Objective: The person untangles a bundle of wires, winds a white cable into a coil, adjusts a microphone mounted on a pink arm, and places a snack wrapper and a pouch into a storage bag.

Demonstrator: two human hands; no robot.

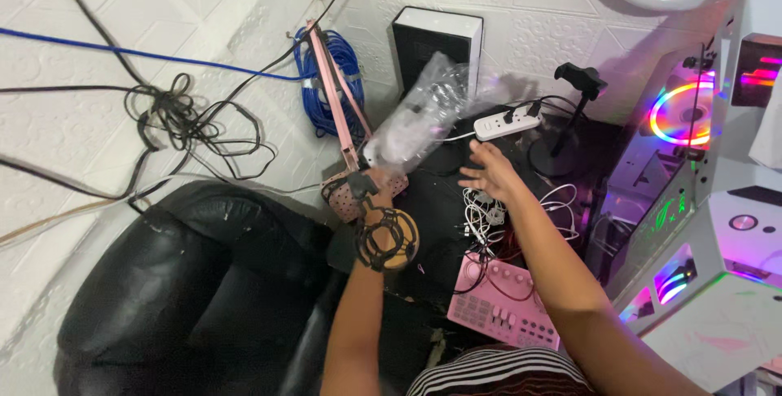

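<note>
Plastic packaging (pixel 423 115), clear and crinkled, hangs in the air just above the pink microphone arm (pixel 342 103), in front of the black speaker (pixel 436 41). It is blurred, so details inside are hard to read. It looks very light, thin and soft, probably slippery and noisy, and it would crush easily; I judge the best place to take it is the bunched lower end nearest the pink arm.

Left hand (pixel 376 180) is at this lower end and seems closed around the bunched plastic, beside the pink perforated mount (pixel 346 196) and the black shock cage (pixel 384 237). Right hand (pixel 489 172) is released, fingers spread, holding nothing, to the right of the pink arm and over a tangle of white cables (pixel 485 217).

Around the pink arm: a blue cable coil (pixel 326 78) behind it, a white power strip (pixel 507 125) and a black phone stand (pixel 570 119) to the right, a pink audio mixer (pixel 501 306) below, a black leather chair (pixel 187 298) to the left. The cables and the stand could catch the loose plastic.
</note>
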